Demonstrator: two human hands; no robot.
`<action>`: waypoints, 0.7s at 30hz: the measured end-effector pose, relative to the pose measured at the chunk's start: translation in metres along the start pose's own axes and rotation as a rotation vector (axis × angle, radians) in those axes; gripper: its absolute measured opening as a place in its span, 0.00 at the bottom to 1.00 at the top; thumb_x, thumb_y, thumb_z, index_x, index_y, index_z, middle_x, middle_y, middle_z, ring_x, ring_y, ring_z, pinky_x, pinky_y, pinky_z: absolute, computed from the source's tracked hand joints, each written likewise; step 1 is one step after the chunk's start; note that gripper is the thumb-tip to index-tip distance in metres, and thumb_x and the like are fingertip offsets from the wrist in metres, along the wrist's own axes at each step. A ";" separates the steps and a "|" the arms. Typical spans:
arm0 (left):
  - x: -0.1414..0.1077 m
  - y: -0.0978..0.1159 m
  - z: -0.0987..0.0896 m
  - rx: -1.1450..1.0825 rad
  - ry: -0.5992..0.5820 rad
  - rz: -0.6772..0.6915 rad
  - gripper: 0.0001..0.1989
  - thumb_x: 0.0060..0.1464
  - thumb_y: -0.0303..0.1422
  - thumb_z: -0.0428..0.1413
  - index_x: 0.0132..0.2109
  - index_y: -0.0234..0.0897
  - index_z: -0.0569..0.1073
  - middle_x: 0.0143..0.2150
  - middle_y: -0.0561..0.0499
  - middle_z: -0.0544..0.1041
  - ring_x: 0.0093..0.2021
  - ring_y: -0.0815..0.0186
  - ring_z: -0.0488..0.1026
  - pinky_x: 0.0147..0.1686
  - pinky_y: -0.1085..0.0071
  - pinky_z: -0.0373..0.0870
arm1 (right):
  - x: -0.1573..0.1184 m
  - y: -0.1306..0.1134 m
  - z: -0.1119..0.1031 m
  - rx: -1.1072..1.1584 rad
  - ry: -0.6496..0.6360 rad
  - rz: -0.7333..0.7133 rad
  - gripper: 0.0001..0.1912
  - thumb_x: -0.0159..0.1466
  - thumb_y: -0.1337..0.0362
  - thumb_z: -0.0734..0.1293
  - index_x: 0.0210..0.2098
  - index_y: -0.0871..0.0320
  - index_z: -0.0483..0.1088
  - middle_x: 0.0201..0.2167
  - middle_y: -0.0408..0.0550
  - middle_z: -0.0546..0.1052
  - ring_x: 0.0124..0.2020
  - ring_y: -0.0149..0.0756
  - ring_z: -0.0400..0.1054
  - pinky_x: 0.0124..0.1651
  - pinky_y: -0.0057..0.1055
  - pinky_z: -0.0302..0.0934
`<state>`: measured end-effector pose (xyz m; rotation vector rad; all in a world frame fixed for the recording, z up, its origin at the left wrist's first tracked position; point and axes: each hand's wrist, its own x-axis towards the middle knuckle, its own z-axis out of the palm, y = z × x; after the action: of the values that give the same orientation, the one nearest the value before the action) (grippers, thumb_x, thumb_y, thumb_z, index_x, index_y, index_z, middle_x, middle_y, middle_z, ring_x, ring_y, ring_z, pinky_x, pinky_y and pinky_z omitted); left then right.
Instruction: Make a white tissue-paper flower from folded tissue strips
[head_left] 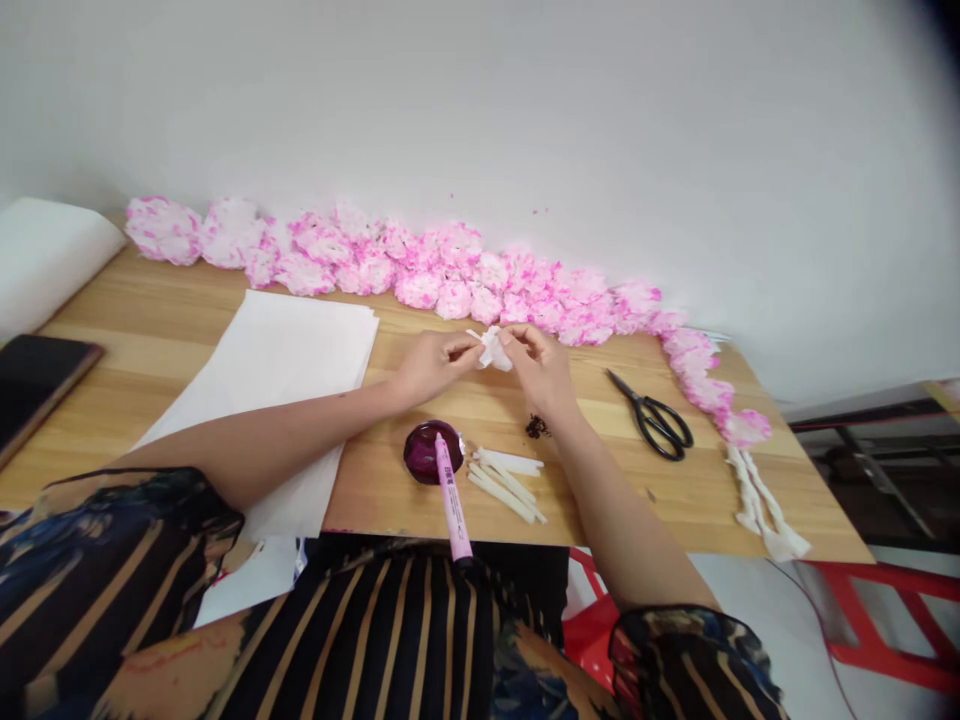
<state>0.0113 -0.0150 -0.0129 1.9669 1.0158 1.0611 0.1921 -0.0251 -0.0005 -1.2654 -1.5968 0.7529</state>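
Between my two hands, above the middle of the table, is a small crumpled white paper flower (495,350). My left hand (435,368) pinches its left end, where a short white strip sticks out. The fingertips of my right hand (541,368) are closed on the right side of the same paper. Just below lie a dark purple dish (421,452), with a pink marker (453,505) resting across it, and several pale thin sticks (506,483). A small heap of black bits (537,427) is beside my right wrist.
Pink and white paper flowers (450,262) line the table's back edge along the wall. Black-handled scissors (651,415) lie to the right, near twisted white paper strips (761,510). White paper sheets (292,350), a phone (41,385) and a white roll (52,260) are on the left.
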 end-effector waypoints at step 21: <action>0.002 0.004 0.000 -0.207 -0.051 -0.139 0.17 0.60 0.40 0.52 0.27 0.34 0.70 0.22 0.54 0.70 0.23 0.72 0.66 0.24 0.77 0.60 | -0.003 0.000 0.005 0.009 0.016 -0.155 0.08 0.63 0.58 0.69 0.33 0.55 0.75 0.40 0.46 0.79 0.42 0.36 0.73 0.42 0.32 0.67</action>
<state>0.0133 -0.0148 -0.0090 1.7231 0.9597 0.9929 0.1875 -0.0279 -0.0033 -1.1240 -1.6557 0.6498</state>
